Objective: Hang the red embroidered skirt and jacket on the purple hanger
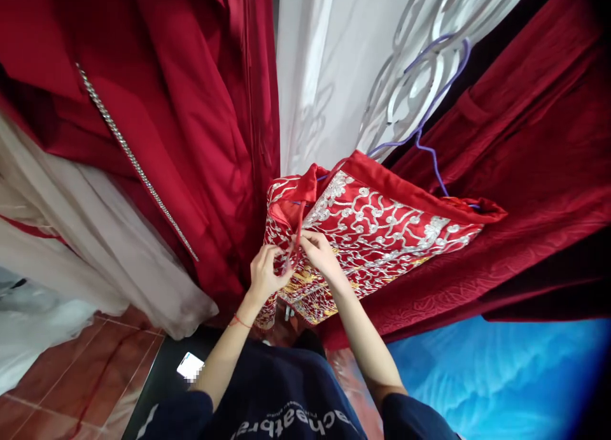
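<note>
The right hand (321, 254) pinches a thin red cloth cord (300, 220). The left hand (265, 273) curls half-open; I can't tell its hold. Pull gently.

The hanging garment (396, 230) is bright red, covered in silvery vine-and-flower swirls with gold bits lower down. Top band (405, 190) and cord (300, 223) are plain red, hanger's (420, 136) purple. Big drape (181, 109): deep crimson, one sparkly silver strip (128, 153). Shirt's (286, 376) navy with white lettering.

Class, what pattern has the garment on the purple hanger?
Silvery floral scrollwork on the red garment, with some gold; best in head view.
</note>
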A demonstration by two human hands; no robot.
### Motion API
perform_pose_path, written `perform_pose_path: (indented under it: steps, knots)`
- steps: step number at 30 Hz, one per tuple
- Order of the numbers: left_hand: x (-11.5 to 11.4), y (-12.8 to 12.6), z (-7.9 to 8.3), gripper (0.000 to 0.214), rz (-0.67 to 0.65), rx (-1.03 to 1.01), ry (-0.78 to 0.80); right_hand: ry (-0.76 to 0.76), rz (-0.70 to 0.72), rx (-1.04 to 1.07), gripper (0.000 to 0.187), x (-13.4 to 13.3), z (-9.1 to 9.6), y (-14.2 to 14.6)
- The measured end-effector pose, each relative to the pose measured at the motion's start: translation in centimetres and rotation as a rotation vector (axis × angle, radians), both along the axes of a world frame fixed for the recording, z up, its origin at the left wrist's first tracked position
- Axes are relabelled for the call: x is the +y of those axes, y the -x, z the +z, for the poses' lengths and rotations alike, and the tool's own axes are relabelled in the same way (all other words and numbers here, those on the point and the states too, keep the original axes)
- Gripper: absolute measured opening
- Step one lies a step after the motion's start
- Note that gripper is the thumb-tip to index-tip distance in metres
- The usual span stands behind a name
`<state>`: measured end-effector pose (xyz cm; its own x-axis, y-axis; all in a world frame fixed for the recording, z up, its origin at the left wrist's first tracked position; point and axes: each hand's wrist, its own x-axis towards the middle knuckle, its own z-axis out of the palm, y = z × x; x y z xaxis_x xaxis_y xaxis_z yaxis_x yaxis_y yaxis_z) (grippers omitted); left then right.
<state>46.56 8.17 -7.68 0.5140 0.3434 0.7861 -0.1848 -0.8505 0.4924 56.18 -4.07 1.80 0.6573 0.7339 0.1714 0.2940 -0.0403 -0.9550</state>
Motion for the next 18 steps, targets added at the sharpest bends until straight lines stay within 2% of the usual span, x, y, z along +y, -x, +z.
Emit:
perform_pose_path:
  steps: [2,6,8,12,15,18]
  knots:
    - [-1.0,-1.2,-1.0,0.017,0.069,0.149,0.015,0.009,-0.008,0.017,0.03,-0.2,0.5,0.1]
    - [-1.9,-3.3,0.2,0.016,0.184,0.348,0.025,-0.007,-0.071,0.01,0.034,-0.3,1.4,0.4]
    - [-2.1,-3.5,0.3,0.019,0.179,0.398,-0.004,-0.052,-0.113,0.026,0.036,-0.1,1.7,0.6]
    - [-2.2,-3.0,-1.1,0.021,0.146,0.396,-0.004,-0.174,-0.177,0.055,0.037,0.3,2.5,1.0]
    - [-2.1,-2.9,-1.9,0.022,0.118,0.394,-0.011,-0.233,-0.221,0.011,0.037,-0.2,4.7,1.7]
    - [-2.3,-2.6,-2.4,0.023,0.094,0.415,-0.015,-0.432,-0.419,-0.206,0.031,-1.6,8.2,2.4]
